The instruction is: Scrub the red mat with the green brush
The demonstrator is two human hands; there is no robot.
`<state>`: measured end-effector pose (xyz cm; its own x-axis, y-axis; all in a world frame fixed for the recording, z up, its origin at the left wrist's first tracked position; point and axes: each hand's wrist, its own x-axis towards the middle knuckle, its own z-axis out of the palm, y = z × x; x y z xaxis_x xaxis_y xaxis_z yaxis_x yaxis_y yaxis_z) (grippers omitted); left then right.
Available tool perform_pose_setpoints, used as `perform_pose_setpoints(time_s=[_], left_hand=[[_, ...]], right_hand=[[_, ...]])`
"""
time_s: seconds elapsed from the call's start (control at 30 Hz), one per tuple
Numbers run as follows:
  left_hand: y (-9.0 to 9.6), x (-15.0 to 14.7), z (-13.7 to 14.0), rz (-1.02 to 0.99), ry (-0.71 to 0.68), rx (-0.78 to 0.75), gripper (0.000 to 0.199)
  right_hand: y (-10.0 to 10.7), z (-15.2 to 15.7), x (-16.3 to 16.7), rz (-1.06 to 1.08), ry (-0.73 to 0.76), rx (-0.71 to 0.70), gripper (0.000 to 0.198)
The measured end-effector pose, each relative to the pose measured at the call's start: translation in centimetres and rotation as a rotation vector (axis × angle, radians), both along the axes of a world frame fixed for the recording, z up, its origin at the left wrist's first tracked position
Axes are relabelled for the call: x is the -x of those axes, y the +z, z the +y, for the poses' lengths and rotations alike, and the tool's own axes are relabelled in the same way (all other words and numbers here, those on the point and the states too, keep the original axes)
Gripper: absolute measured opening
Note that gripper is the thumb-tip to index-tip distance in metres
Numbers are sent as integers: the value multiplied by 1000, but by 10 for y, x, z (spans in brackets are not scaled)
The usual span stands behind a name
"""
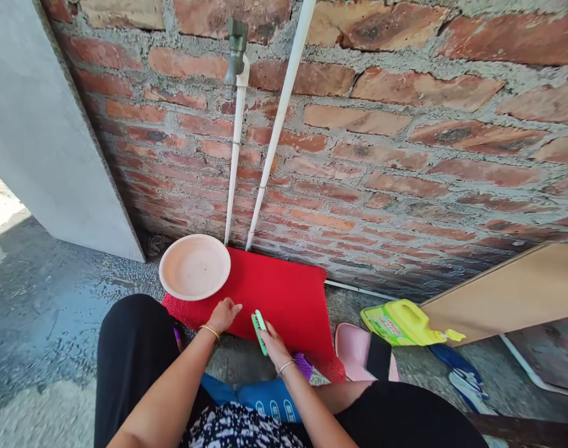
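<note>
A red cloth (274, 292) with a shaggy edge is spread over a low surface in front of my knees. In my right hand (275, 348) is a light green scrub brush (259, 333), gripped on edge over the near side of the cloth. My left hand (223, 315), with a yellow bangle at the wrist, hovers at the cloth's near edge, fingers loosely bent and thumb apart, holding nothing that I can see. A pale pink basin (195, 267) rests on the left end of the cloth, beyond my left hand. Its bottom shows no clear contents.
Right of the cloth are a pink dustpan-like item (351, 348), a yellow detergent jug (400, 322) lying tilted, and blue slippers (465, 376). A tan board (502, 292) leans by the brick wall (381, 149). A tap (236, 56) hangs above; a grey slab (64, 137) stands left.
</note>
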<state>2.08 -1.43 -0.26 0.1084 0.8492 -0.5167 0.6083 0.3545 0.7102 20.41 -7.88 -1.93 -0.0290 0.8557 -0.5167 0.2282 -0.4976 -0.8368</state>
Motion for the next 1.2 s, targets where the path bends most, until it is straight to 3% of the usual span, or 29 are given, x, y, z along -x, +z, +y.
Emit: perform_pose_setpoints(time_s=[0.1, 0.17, 0.3, 0.4, 0.5, 0.57, 0.63, 0.7, 0.77, 0.87, 0.93, 1.0, 1.07, 1.2], left_hand=[[-14, 10, 3, 387, -127, 10, 37], [-22, 12, 2, 489, -173, 37, 44], [-30, 10, 1, 507, -180, 23, 50], [-30, 10, 4, 479, -171, 37, 50], [-28, 11, 9, 477, -150, 48, 51], [-25, 8, 12, 475, -138, 58, 49], [-21, 3, 14, 394, -139, 66, 43], [-14, -6, 12, 165, -134, 84, 41], [-5, -18, 7, -195, -95, 145, 52], [11, -35, -5, -681, 5, 236, 78], [20, -43, -12, -822, 58, 244, 89], [27, -49, -16, -837, 108, 213, 90], [32, -53, -16, -807, 149, 131, 80], [37, -57, -14, -805, 158, -56, 41]], right_hand=[[-11, 3, -2, -638, 54, -125, 55], [-15, 3, 0, -854, 129, -151, 59], [-25, 1, -9, -999, 221, -158, 61], [-31, -1, -41, -1006, 108, -116, 58], [-27, 2, -74, -853, -205, -21, 62], [-19, 5, -81, -542, -389, -26, 64], [-6, 8, -73, -136, -479, -18, 61], [9, 9, -58, 201, -507, 43, 57], [24, 10, -42, 393, -504, 91, 54], [43, 10, -24, 474, -459, 71, 56], [53, 11, -17, 453, -397, 20, 58], [61, 11, -12, 406, -318, -56, 57], [66, 11, -8, 344, -238, -123, 53], [70, 10, -6, 278, -144, -156, 50]])
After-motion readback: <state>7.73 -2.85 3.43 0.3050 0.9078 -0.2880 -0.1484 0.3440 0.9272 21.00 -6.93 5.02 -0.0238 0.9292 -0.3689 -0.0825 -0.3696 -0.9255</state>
